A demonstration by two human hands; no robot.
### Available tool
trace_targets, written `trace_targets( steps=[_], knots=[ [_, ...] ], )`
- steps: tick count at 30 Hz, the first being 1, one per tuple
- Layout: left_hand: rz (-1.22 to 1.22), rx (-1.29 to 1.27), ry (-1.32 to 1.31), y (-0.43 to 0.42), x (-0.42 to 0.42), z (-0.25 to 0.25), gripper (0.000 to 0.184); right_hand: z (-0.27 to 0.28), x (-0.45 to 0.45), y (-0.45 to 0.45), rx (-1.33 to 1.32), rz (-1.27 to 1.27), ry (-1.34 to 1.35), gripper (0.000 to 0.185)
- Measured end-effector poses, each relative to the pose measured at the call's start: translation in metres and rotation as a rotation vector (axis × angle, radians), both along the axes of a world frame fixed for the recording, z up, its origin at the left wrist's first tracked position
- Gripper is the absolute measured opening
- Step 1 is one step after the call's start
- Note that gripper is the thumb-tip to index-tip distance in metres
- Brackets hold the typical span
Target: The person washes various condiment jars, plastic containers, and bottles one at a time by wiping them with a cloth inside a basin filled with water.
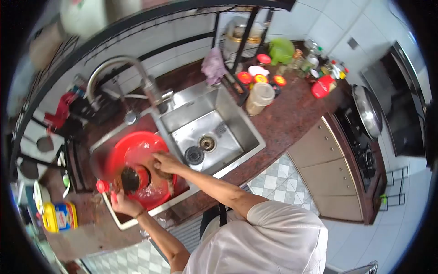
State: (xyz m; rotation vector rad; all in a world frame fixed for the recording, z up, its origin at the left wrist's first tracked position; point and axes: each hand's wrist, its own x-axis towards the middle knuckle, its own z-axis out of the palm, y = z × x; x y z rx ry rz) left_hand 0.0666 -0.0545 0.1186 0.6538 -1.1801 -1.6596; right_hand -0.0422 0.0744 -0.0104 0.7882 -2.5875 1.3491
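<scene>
A large red basin with water in it fills the left bowl of the steel sink. Inside it, a small red pot with a dark interior is tilted, its opening towards the left. My left hand is closed on a red handle at the pot's near left side. My right hand reaches over the basin, right of the pot, with its fingers curled down. Below those fingers is a brownish item, partly hidden by the hand; I cannot make out its kind. A blur covers the basin's left side.
A curved faucet rises behind the sink. The right sink bowl holds a black drain strainer. Jars and bottles line the right counter, with a lidded jar near the sink. A yellow jug stands at left; a dark rack crosses above.
</scene>
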Motion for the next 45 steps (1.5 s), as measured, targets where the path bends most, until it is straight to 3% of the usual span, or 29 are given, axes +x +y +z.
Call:
trace_targets(
  steps=[2, 5, 8, 10, 12, 13, 16, 18, 19, 20, 22, 27, 30, 33, 37, 39, 43, 45],
  knots=[
    [-0.13, -0.041, -0.071, 0.005, 0.008, -0.004, 0.013, 0.013, -0.011, 0.024, -0.132, -0.002, 0.004, 0.031],
    [-0.242, -0.037, -0.089, 0.061, 0.004, 0.05, 0.006, 0.058, -0.018, 0.084, -0.152, 0.061, -0.121, 0.03],
    [-0.526, -0.061, -0.045, 0.088, 0.001, 0.038, 0.004, 0.06, -0.023, 0.175, -0.185, 0.096, -0.251, 0.021],
    [-0.606, 0.002, -0.089, 0.16, -0.012, 0.083, 0.003, 0.082, -0.022, 0.25, -0.172, -0.075, -0.05, 0.014],
    [-0.715, -0.113, -0.1, 0.194, -0.025, 0.057, 0.003, 0.107, -0.023, 0.327, -0.214, -0.279, -0.203, 0.014],
    [-0.83, -0.012, -0.036, 0.233, -0.034, 0.076, 0.011, 0.101, -0.029, 0.367, -0.183, -0.365, -0.203, 0.015],
    [-1.024, -0.049, -0.021, 0.328, -0.07, 0.074, 0.03, 0.09, -0.041, 0.481, -0.123, -0.608, -0.224, 0.018],
    [-1.141, -0.101, -0.038, 0.39, -0.097, 0.053, 0.019, 0.075, -0.042, 0.551, -0.119, -0.714, -0.222, 0.018],
    [-1.184, -0.119, -0.059, 0.423, -0.112, 0.052, 0.018, 0.072, -0.042, 0.579, -0.267, -0.766, -0.34, 0.016],
    [-1.227, -0.14, -0.083, 0.457, -0.126, 0.053, 0.019, 0.055, -0.044, 0.609, -0.41, -0.801, -0.274, 0.014],
    [-1.197, -0.216, -0.106, 0.522, -0.15, 0.06, 0.017, 0.061, -0.039, 0.655, -0.508, -0.908, -0.311, 0.013],
    [-1.044, -0.386, -0.064, 0.631, -0.211, 0.047, 0.022, 0.053, -0.043, 0.741, -0.464, -1.119, -0.256, 0.017],
    [-0.988, -0.314, -0.052, 0.668, -0.255, 0.028, 0.024, 0.047, -0.054, 0.772, -0.379, -1.234, -0.177, 0.029],
    [-0.81, -0.48, -0.063, 0.69, -0.288, 0.025, 0.025, 0.068, -0.075, 0.788, -0.297, -1.314, 0.014, 0.046],
    [-0.762, -0.486, -0.076, 0.712, -0.32, 0.035, 0.023, 0.087, -0.118, 0.809, -0.112, -1.383, 0.119, 0.069],
    [-0.781, -0.38, 0.046, 0.724, -0.342, 0.03, 0.022, 0.092, -0.137, 0.813, -0.074, -1.377, 0.112, 0.078],
    [-0.704, -0.411, 0.014, 0.722, -0.368, 0.027, 0.02, 0.085, -0.169, 0.825, -0.114, -1.274, 0.097, 0.073],
    [-0.685, -0.36, 0.006, 0.722, -0.382, 0.029, 0.019, 0.089, -0.171, 0.827, -0.058, -1.337, -0.043, 0.068]
  ],
)
